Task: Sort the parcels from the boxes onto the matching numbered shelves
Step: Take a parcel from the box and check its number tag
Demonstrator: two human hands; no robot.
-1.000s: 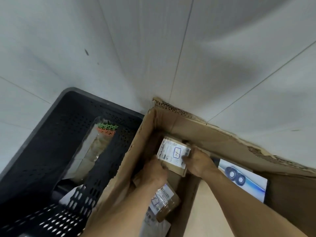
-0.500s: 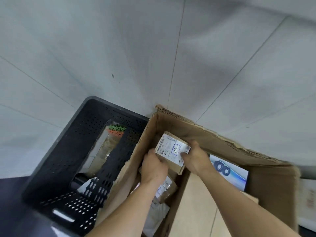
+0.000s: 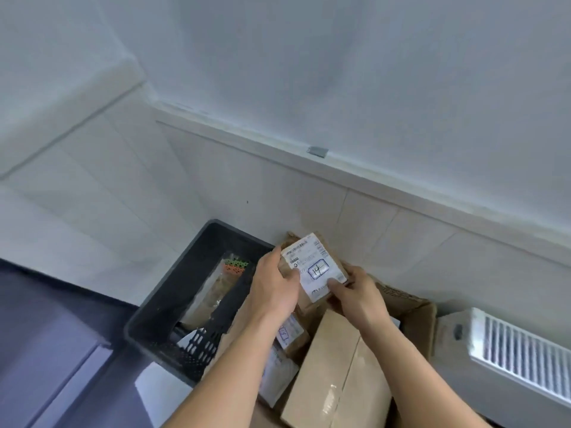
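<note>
both left hand (image 3: 273, 288) and right hand (image 3: 355, 296) clamped on one brown parcel (image 3: 304, 304), white label (image 3: 315, 268) hand-marked "14"

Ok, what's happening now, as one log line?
left hand and right hand: grip parcel | label: handwritten 14 | where: above cardboard box | shelves: not in view

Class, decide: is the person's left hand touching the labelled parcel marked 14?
Touching. The head view shows the left hand gripping the parcel at its left edge, thumb lying on its front.
</note>
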